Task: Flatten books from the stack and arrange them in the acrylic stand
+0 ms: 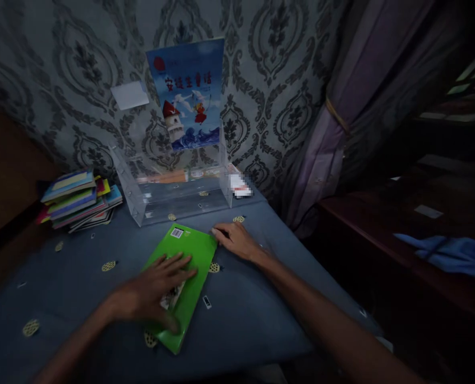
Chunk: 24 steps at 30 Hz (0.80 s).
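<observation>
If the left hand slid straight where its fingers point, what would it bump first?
The left hand would probably meet the right hand first, near the green book corner, though depth is unclear.

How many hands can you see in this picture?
2. The left hand lies with spread fingers on the green book; the right hand is at that book's far right corner. No other hands show, though the dark right side could hide something.

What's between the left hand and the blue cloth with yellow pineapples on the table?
A thin, bright green book lies there, under the left hand and on the blue cloth. The head view shows it.
</observation>
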Each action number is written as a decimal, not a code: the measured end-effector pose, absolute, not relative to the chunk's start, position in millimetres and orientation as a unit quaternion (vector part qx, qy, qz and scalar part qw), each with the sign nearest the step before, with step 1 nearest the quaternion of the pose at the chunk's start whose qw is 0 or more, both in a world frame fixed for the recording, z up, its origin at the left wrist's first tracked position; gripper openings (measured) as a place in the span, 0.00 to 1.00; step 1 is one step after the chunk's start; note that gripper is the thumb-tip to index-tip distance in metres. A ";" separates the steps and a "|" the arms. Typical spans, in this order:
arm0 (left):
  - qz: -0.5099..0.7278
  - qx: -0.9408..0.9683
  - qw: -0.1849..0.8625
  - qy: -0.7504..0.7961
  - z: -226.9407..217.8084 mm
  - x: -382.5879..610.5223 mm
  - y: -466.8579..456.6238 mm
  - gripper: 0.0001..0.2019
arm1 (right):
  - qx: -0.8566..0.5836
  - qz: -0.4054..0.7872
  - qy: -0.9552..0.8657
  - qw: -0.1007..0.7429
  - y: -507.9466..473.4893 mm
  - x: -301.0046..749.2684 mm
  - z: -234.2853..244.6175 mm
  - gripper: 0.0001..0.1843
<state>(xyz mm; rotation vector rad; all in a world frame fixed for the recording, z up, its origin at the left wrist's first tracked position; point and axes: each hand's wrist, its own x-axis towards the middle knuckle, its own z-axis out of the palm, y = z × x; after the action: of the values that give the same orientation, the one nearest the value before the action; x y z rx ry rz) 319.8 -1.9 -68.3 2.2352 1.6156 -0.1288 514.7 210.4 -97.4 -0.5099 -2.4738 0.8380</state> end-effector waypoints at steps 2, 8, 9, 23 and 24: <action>-0.033 0.794 0.193 0.575 -77.3 309.4 -26.7 0.54 | -0.193 0.314 -0.898 0.241 210.7 513.8 -99.8 0.18; -0.038 0.774 0.130 0.619 -98.0 315.5 -51.3 0.50 | -0.200 0.292 -0.902 0.248 217.9 500.7 -106.2 0.16; -0.035 0.773 0.115 0.623 -99.0 317.9 -49.0 0.48 | -0.195 0.281 -0.907 0.247 220.1 496.2 -106.9 0.15; 0.053 0.729 -0.143 0.668 -130.9 355.4 -5.5 0.31 | -0.177 0.286 -0.904 0.264 244.3 436.9 -131.9 0.15; 0.061 0.733 -0.144 0.662 -131.7 355.8 -4.5 0.30 | -0.178 0.289 -0.903 0.263 243.1 436.8 -134.5 0.16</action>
<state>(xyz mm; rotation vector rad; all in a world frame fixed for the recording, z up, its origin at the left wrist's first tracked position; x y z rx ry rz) 355.8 -4.5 -131.7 2.5401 2.2966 0.2113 436.8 243.1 -134.5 -0.4820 -2.4416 0.7820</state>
